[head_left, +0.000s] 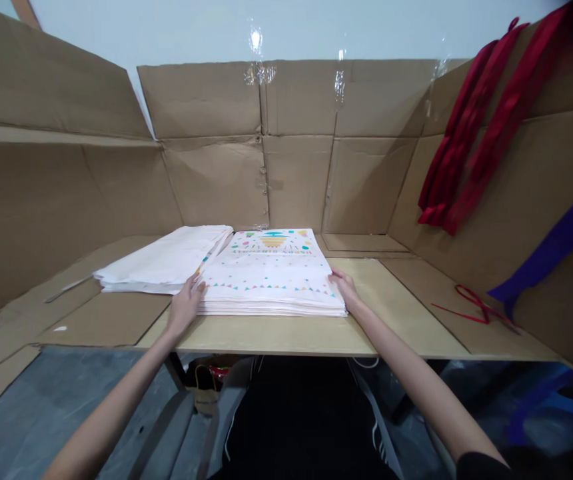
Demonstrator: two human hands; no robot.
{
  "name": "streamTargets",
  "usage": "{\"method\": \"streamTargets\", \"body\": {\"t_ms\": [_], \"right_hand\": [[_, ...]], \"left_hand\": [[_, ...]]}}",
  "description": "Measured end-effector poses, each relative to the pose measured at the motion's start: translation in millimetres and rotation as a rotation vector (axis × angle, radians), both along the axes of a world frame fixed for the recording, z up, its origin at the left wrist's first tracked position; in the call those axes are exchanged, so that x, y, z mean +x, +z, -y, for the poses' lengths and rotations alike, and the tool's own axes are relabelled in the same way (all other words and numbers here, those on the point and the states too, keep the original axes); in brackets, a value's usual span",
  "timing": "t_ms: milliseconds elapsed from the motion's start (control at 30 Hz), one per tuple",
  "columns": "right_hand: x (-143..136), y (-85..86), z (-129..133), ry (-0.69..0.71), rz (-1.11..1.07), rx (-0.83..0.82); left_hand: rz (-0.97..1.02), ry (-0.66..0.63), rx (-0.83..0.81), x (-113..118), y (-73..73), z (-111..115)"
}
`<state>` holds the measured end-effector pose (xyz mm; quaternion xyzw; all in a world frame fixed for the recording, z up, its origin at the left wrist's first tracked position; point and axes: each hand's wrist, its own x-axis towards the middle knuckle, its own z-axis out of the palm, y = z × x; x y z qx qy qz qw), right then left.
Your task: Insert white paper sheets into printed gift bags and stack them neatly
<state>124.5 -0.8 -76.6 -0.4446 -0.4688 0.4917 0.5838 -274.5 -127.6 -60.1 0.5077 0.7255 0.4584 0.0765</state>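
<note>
Both hands rest flat and open against one stack of printed sheets [271, 280] on the worktop [396, 293]: left hand [185, 305] at its left edge, right hand [345, 288] at its right. The stack's long axis runs between them; neither is nearer.

Counting two bare hands, the left hand [185, 305] and the right hand [345, 288]. Counting two stacks of flat paper sheets: one printed white stack with coloured triangle borders [271, 280] and one plain white stack turned face down [166, 261]. Counting two hanging bundles of red ribbon [466, 147], one loose red ribbon loop [471, 303], one blue-violet band [556, 247], and one pale wooden board [391, 320].
</note>
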Motion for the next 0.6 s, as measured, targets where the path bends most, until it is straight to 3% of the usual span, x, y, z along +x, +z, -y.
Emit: {"method": "streamTargets", "body": {"t_ms": [100,167,267,333,400,467,533,600], "right_hand": [[7.9,-2.5,-3.5,-0.12,0.131,0.047],[14.2,-4.4,-5.7,-0.221,0.157,0.059],[20.7,-7.6,-7.7,-0.279,0.129,0.059],[21.4,-7.5,-7.3,-0.292,0.134,0.063],[19.6,0.0,-3.0,-0.315,0.161,0.105],[16.3,20.9,9.7,-0.343,0.2,0.226],[12.9,57.5,35.2,-0.36,0.243,0.434],[11.0,103.8,72.3,-0.342,0.282,0.712]], "left_hand": [[-0.218,0.109,0.021,1.9,0.4,5.9],[-0.342,0.098,0.177,4.3,-0.1,9.0],[-0.437,-0.106,0.415,14.9,2.8,14.1],[-0.475,-0.224,0.484,29.0,13.4,20.6],[-0.486,-0.251,0.561,47.1,36.6,31.8],[-0.412,-0.231,0.678,63.1,73.8,48.0],[-0.256,-0.302,0.831,68.8,119.2,65.8],[-0.126,-0.389,0.887,59.4,160.9,79.1]]}}
